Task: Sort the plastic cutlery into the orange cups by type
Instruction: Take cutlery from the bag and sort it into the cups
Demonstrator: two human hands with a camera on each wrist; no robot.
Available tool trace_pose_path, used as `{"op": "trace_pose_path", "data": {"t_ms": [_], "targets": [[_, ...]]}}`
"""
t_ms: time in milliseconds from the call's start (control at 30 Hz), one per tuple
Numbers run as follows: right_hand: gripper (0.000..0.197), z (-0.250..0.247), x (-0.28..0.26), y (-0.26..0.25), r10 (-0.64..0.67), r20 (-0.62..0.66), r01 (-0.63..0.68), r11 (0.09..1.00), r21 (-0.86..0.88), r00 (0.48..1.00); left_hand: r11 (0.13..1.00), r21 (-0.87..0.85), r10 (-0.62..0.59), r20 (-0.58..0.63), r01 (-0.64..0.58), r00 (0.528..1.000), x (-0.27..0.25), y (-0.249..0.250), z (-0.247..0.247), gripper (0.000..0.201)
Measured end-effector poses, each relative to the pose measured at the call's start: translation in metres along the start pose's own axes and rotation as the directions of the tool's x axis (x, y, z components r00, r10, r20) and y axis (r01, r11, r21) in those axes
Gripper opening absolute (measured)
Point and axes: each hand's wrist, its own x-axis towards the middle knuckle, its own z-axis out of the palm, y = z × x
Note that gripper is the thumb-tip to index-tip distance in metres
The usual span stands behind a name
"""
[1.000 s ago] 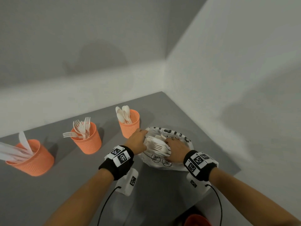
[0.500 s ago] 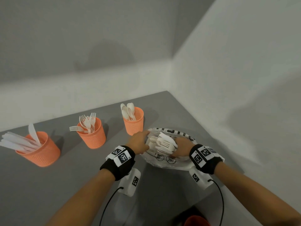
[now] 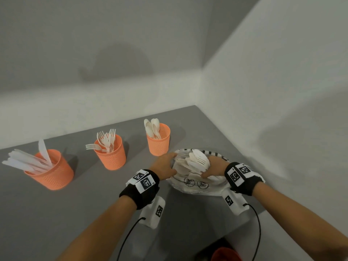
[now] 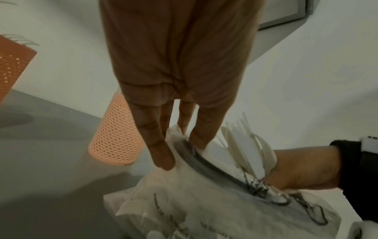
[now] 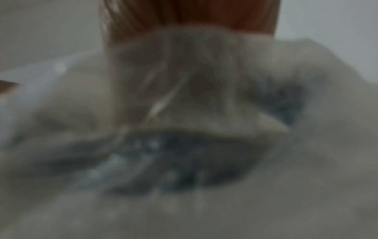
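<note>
Three orange mesh cups stand in a row on the grey table: one with knives, one with forks, one with spoons. To the right of the spoon cup lies a printed white plastic bag. My left hand holds the bag's left rim, the film bunched at its long fingers. My right hand grips a bunch of white cutlery that sticks up out of the bag's mouth, with a fork and spoons among it. The right wrist view is blurred, filled by bag film.
Walls close the table at the back and on the right, meeting in a corner behind the bag. The table's near right edge runs just below the bag. A red-orange rim shows below that edge. The spoon cup stands close to my left fingers.
My right hand has gathered the cutlery and raised it from lying flat in the bag to standing in the mouth. My left hand has stayed on the rim.
</note>
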Motion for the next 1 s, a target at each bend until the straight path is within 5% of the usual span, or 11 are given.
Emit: {"op": "trace_pose_path", "data": {"t_ms": [267,400,533,667,833,1000], "targets": [[0.04,-0.001,-0.008,-0.011,0.034,-0.077,-0.032,0.999,0.033,0.996,0.999,-0.018,0.046,0.054,-0.045,0.998,-0.017,-0.006,-0.011,0.058],[0.017,0.0,-0.014,-0.026,-0.012,-0.169,0.041,0.985,0.165,0.986,0.985,-0.163,0.045,-0.023,-0.048,0.999,-0.03,-0.016,-0.023,0.043],[0.024,-0.003,-0.016,-0.063,-0.039,-0.409,0.203,0.908,0.367,0.912,0.896,-0.438,0.012,-0.15,-0.077,0.989,-0.044,-0.036,-0.037,0.022],[0.024,0.0,-0.01,-0.118,0.055,-0.477,0.291,0.729,0.62,0.877,0.642,-0.767,-0.122,-0.109,-0.005,0.987,-0.064,-0.052,-0.049,0.012],[0.009,0.035,0.013,-0.195,0.098,-0.403,0.348,0.35,0.87,0.91,0.17,-0.961,-0.285,0.166,0.22,0.944,-0.093,-0.085,-0.056,0.032],[0.024,0.079,0.023,-0.264,0.137,-0.451,0.406,0.265,0.875,0.882,-0.149,-0.972,-0.334,0.223,0.182,0.916,-0.12,-0.115,-0.063,0.052]]}}
